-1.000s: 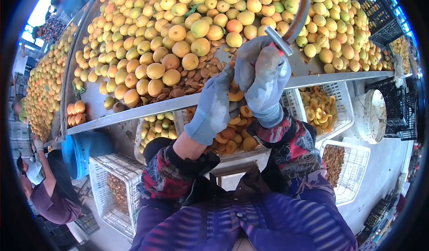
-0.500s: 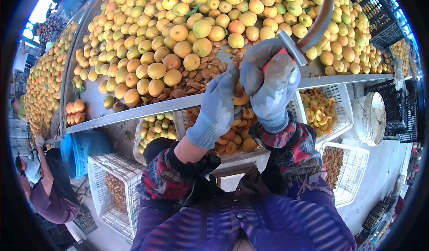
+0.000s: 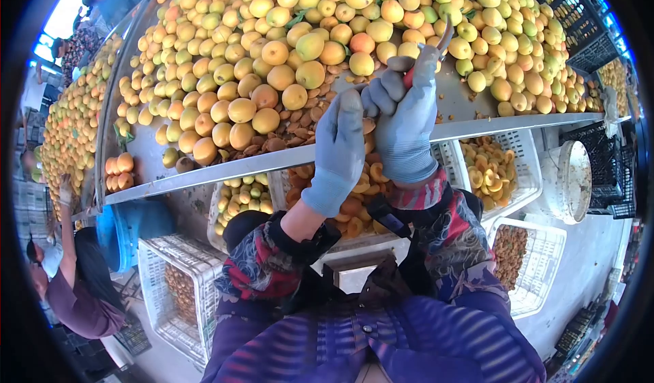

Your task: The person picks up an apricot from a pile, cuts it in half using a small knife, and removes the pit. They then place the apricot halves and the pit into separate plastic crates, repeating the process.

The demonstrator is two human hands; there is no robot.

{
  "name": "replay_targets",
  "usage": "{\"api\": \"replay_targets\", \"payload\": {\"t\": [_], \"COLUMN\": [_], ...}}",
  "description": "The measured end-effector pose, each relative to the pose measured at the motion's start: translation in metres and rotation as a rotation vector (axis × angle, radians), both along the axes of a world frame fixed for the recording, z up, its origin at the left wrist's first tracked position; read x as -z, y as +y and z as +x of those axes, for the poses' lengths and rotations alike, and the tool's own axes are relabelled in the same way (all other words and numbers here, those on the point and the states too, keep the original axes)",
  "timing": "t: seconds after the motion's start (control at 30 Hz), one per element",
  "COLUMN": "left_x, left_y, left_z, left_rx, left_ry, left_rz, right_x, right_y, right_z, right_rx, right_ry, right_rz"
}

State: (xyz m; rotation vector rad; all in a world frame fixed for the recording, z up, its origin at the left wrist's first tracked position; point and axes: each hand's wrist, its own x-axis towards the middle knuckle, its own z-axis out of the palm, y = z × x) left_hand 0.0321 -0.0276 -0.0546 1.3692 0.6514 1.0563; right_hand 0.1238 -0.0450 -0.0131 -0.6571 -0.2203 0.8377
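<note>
Both hands wear grey-blue gloves and meet above the metal table edge (image 3: 272, 162). My right hand (image 3: 405, 110) is wrapped round the red handle of a curved knife (image 3: 444, 39), whose blade points up and away. Close at its left, my left hand (image 3: 338, 148) has its fingers bent together near my right fingers; what lies between them, if anything, is hidden. Apricots (image 3: 272, 52) are heaped on the table beyond the hands. Brown pits (image 3: 306, 117) lie just behind my left hand. Halved apricots (image 3: 354, 212) fill a crate under the hands.
Below the edge are a crate of whole apricots (image 3: 244, 199), a crate of halves (image 3: 492, 172), white crates with pits (image 3: 180, 294) (image 3: 511, 253), a blue barrel (image 3: 126, 236) and a white bucket (image 3: 572, 182). A co-worker (image 3: 82, 301) is at the far left.
My right hand has turned, and the knife's blade has swung down and now shows narrower. My left hand has turned, its fingers more bent. The co-worker's arm at the left has risen.
</note>
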Motion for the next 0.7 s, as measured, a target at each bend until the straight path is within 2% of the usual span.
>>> {"api": "replay_targets", "payload": {"t": [0.1,0.13,0.2,0.23,0.3,0.33,0.4,0.47,0.53,0.6,0.67,0.7], "left_x": [-0.008,-0.014,-0.034,-0.028,-0.016,-0.013,-0.021,-0.013,0.02,-0.021,-0.047,-0.067], "left_y": [0.001,-0.001,-0.005,-0.003,0.004,0.006,0.009,0.016,0.023,0.015,0.011,-0.008], "left_z": [-0.005,-0.009,-0.018,-0.018,-0.018,-0.02,-0.021,-0.023,-0.023,-0.019,-0.014,-0.005], "left_rx": [0.252,0.258,0.383,0.386,0.367,0.369,0.309,0.321,0.19,0.313,0.475,0.376], "left_ry": [-0.254,-0.257,-0.057,-0.058,-0.185,-0.186,0.02,0.056,0.036,-0.207,-0.198,-0.127], "left_rz": [-0.178,-0.174,-0.34,-0.336,-0.137,-0.132,-0.431,-0.434,-0.249,-0.506,-0.411,-0.393], "right_x": [0.012,0.015,0.014,0.016,0.018,0.017,0.01,0.01,0.015,0.023,0.027,0.03], "right_y": [0.004,0.004,0.002,0.002,0.0,-0.001,-0.004,-0.004,-0.006,-0.011,-0.011,-0.015], "right_z": [0.016,0.019,0.021,0.023,0.029,0.031,0.034,0.031,0.031,0.032,0.037,0.042], "right_rx": [-0.076,-0.071,-0.026,-0.024,0.025,0.026,0.147,0.17,0.118,0.061,0.036,0.049], "right_ry": [0.206,0.202,0.199,0.196,0.092,0.09,0.093,0.056,0.098,0.013,0.106,0.105], "right_rz": [0.06,0.064,0.058,0.062,0.074,0.079,-0.029,0.0,-0.068,-0.035,-0.101,-0.091]}}
